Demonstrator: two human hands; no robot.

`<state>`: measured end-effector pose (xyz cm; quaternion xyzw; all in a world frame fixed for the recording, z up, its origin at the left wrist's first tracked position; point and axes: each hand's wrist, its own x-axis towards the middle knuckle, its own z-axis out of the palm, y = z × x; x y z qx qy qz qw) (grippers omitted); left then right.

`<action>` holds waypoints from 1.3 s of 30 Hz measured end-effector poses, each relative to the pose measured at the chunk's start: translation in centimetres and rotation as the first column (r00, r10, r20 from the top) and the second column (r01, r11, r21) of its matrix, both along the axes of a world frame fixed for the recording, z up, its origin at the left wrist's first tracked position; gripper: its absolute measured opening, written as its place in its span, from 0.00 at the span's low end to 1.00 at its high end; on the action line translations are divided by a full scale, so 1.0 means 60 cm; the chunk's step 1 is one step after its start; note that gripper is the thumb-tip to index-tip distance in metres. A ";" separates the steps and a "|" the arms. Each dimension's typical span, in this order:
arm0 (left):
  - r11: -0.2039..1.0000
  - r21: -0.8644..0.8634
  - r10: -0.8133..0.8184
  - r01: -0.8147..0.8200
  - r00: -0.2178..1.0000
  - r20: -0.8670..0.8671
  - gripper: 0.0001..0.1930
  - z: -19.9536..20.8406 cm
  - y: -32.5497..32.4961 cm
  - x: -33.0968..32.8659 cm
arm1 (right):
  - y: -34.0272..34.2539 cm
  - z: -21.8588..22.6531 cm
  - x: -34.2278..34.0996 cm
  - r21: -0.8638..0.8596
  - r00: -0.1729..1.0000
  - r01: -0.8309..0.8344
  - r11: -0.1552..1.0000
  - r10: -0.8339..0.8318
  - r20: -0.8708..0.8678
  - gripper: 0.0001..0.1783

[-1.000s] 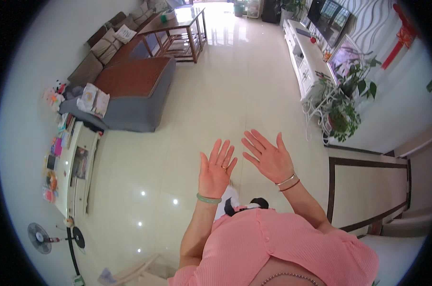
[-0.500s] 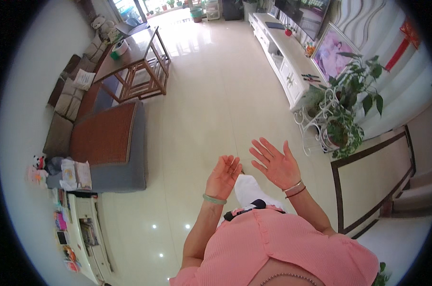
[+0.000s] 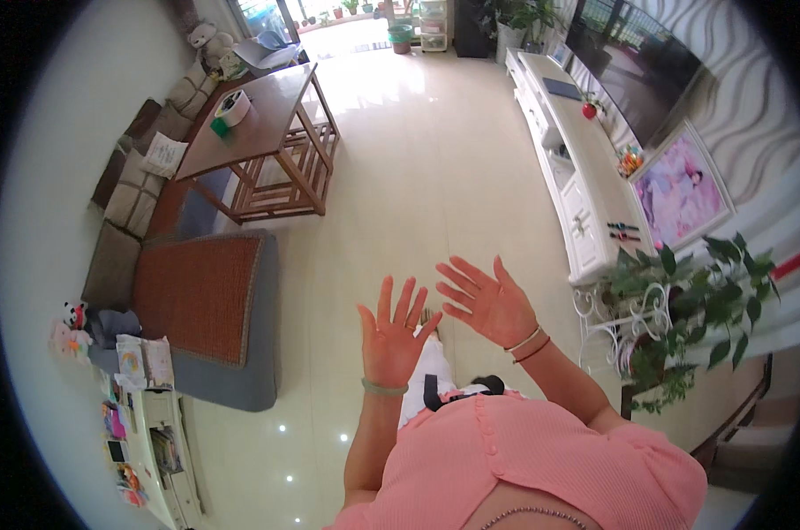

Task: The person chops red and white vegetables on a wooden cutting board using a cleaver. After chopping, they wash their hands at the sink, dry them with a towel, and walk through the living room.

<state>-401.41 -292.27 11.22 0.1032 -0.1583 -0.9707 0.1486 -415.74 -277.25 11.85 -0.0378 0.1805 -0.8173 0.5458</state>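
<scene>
My left hand is held up in front of my body, palm showing and fingers spread, with nothing in it. A pale green bangle circles that wrist. Close beside it on the right, my right hand is also raised with its palm showing and its fingers apart, holding nothing. A light bracelet and a thin dark red band go around the right wrist. The two hands do not touch each other. Beneath them show white trousers and the tiled floor.
On the left stands a grey sofa with a brown mat. Beyond it is a wooden table bearing a white container. Along the right run a white TV cabinet and a white plant stand with leafy plants.
My left hand has opened from curled fingers to spread ones. My right hand has shifted slightly left. The table, sofa and cabinet sit lower in view, and the plant stand is nearer.
</scene>
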 end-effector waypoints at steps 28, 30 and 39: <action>0.984 0.017 -0.178 0.179 0.983 -0.042 0.32 -0.017 -0.503 -1.203 | -0.466 -0.032 -1.163 -0.008 0.983 0.183 0.983 -0.183 0.006 0.34; 0.988 0.055 -0.141 0.145 0.988 -0.069 0.32 -0.002 -0.530 -1.272 | -0.505 -0.024 -1.246 -0.010 0.989 0.146 0.989 -0.146 -0.023 0.35; 0.998 -0.011 -0.060 0.059 0.993 -0.104 0.33 -0.050 -0.679 -1.562 | -0.725 -0.069 -1.530 0.005 0.991 -0.105 0.994 0.105 -0.088 0.25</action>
